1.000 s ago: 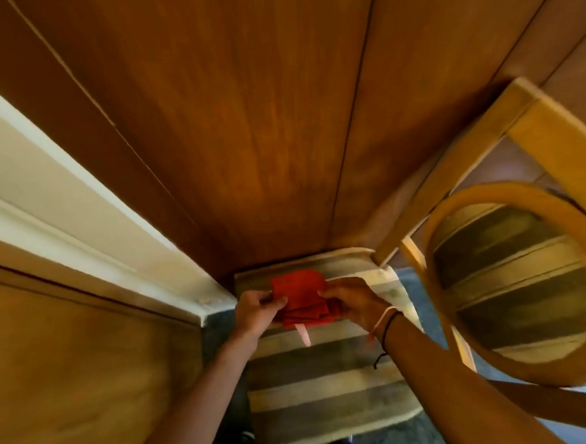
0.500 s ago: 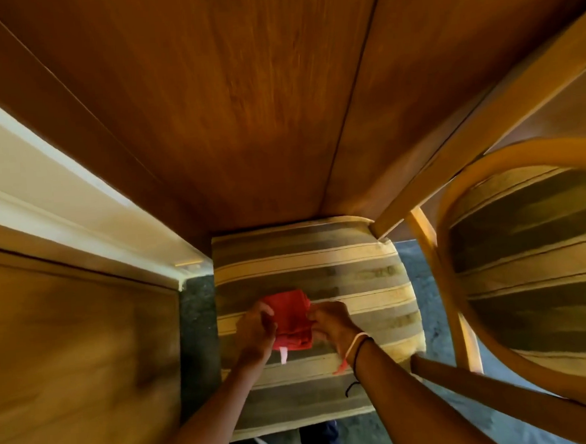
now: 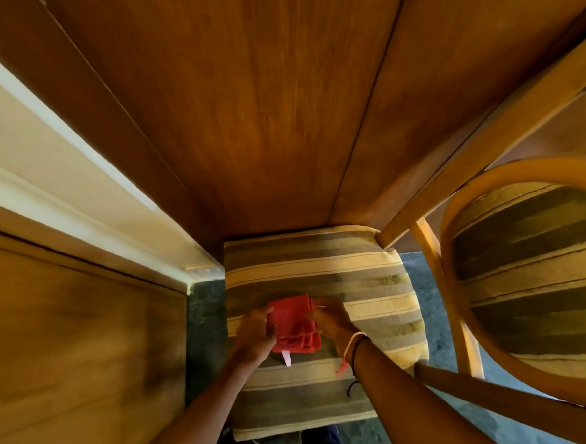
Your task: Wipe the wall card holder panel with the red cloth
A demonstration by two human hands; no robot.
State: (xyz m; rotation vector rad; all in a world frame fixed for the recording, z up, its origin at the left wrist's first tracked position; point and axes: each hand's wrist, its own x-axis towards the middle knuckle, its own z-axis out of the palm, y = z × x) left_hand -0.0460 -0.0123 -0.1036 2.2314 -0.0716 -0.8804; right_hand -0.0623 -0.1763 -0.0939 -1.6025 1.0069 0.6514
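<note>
A folded red cloth with a small white tag hanging from its lower edge is held between both hands above a striped seat cushion. My left hand grips its left side and my right hand grips its right side. Bands circle my right wrist. The brown wood wall panelling fills the upper part of the view. No card holder panel shows in this view.
A white door frame and a wooden door stand on the left. A wooden chair with a round striped back is on the right, its arm near my right forearm. Dark floor lies beside the cushion.
The view has tilted downward, so more of the striped cushion shows. Both hands have kept hold of the red cloth, which looks more tightly folded now.
</note>
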